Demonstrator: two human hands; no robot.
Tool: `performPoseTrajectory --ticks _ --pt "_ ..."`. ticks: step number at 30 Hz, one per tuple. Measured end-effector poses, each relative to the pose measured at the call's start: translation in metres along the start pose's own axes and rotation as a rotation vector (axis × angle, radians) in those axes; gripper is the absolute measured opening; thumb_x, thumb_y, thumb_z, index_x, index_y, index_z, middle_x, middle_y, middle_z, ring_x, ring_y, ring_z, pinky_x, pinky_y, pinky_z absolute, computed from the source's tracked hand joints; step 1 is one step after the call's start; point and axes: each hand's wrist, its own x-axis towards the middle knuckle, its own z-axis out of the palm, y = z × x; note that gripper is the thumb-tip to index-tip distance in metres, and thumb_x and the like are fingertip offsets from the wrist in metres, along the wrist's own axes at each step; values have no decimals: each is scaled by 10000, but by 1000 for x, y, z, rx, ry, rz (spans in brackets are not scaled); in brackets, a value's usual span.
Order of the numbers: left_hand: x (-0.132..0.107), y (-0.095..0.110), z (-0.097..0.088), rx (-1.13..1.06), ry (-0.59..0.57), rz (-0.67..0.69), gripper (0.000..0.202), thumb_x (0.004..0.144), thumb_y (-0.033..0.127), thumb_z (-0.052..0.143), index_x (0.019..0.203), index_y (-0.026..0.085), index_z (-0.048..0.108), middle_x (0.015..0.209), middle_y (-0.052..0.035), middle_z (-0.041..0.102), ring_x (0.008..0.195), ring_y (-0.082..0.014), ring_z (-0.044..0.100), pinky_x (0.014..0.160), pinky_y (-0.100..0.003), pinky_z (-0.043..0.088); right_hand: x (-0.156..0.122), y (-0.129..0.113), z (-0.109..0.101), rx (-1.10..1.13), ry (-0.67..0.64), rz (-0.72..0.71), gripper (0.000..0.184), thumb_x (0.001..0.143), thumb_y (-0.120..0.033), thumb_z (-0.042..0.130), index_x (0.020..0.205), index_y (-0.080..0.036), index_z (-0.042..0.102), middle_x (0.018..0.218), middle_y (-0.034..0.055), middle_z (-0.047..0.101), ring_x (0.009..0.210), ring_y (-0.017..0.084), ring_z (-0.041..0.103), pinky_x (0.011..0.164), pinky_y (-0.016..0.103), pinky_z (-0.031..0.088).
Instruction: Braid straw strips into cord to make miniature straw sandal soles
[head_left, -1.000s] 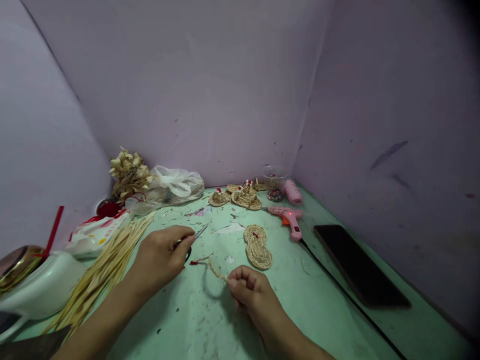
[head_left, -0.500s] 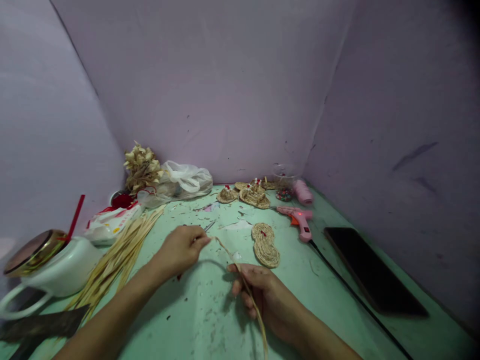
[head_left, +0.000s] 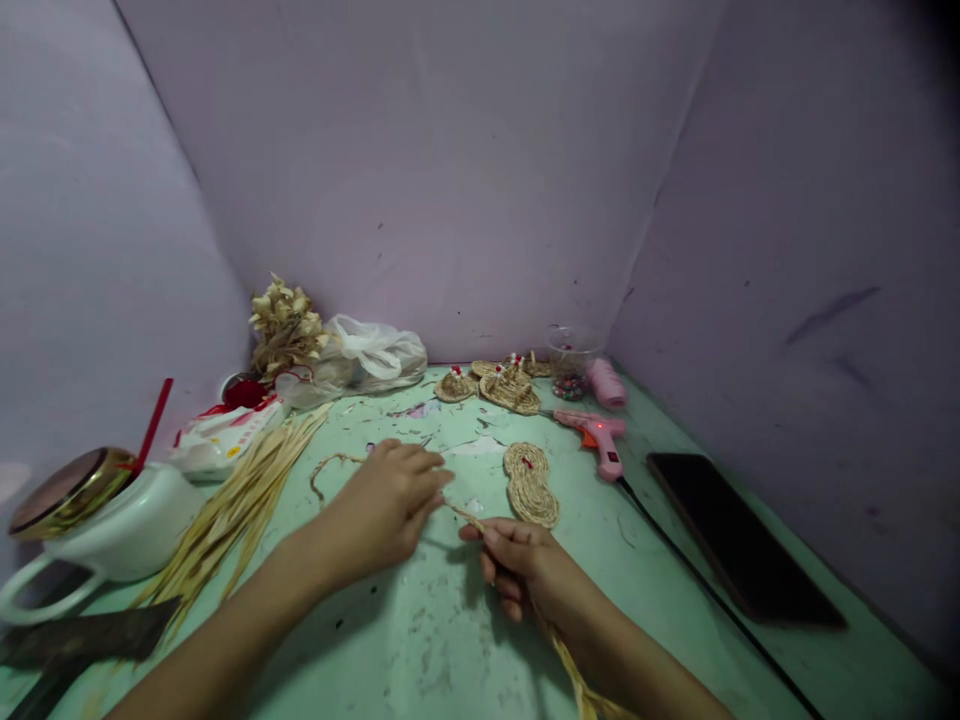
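Note:
A twisted straw-coloured fibre cord [head_left: 463, 515] runs between my two hands above the green tabletop. My left hand [head_left: 394, 500], back upward, has its fingertips closed on the cord, and its twisted end curls out behind onto the table. My right hand [head_left: 517, 560] pinches the cord between thumb and forefinger. Loose, flatter strands [head_left: 571, 675] trail from under the right hand toward the near edge. Just beyond that hand lies a flat coiled-rope piece [head_left: 531, 485], shaped like a figure eight, with a small red bead cluster.
A pink glue gun [head_left: 600, 435], its light glowing red, lies right, near a dark phone [head_left: 739, 535]. Behind are coiled pieces [head_left: 510, 390], a bead cup [head_left: 570, 360] and pink thread [head_left: 606, 384]. Left are dry strips [head_left: 232, 510], a white mug [head_left: 124, 535] and a dark-bladed tool [head_left: 90, 645].
My left hand has moved slightly right and down along the cord, nearer my right hand. The twisted end now shows to its left, and bunched strands show below my right hand.

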Motion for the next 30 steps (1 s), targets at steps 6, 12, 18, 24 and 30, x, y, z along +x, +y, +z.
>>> performPoseTrajectory --ticks 6,12,18,24,30 --pt "1 7 11 -54 -143 -287 287 803 294 360 656 191 583 636 -43 603 611 -155 524 572 -257 318 -3 -7 -2 -76 114 -96 432 629 -358 639 973 -111 556 593 -27 543 348 21 311 291 162 289" --pt "3 4 12 -459 -46 -492 246 747 323 415 600 166 532 542 1 531 515 -110 463 505 -222 305 -1 -4 1 -89 200 -142 329 597 -388 649 731 -100 559 544 -24 535 332 15 318 275 148 279" --pt "8 19 18 -1093 -190 -597 230 648 366 517 619 137 527 444 50 432 364 -67 363 401 -206 291 1 1 1 -79 212 -146 356 606 -392 648 796 -98 580 576 -3 576 342 32 399 288 148 288" --pt "4 35 36 -870 -165 -421 214 683 257 465 548 125 565 456 30 421 457 -77 372 460 -210 269 -1 5 2 -311 238 -201 224 699 -320 557 704 -110 634 397 -51 443 310 30 318 302 159 202" --pt "-1 49 52 -422 -43 -369 255 750 253 415 590 168 594 607 -17 581 573 -117 482 556 -236 310 0 8 9 -277 381 -226 114 643 -189 570 730 -118 592 431 -41 499 338 49 385 345 168 263"
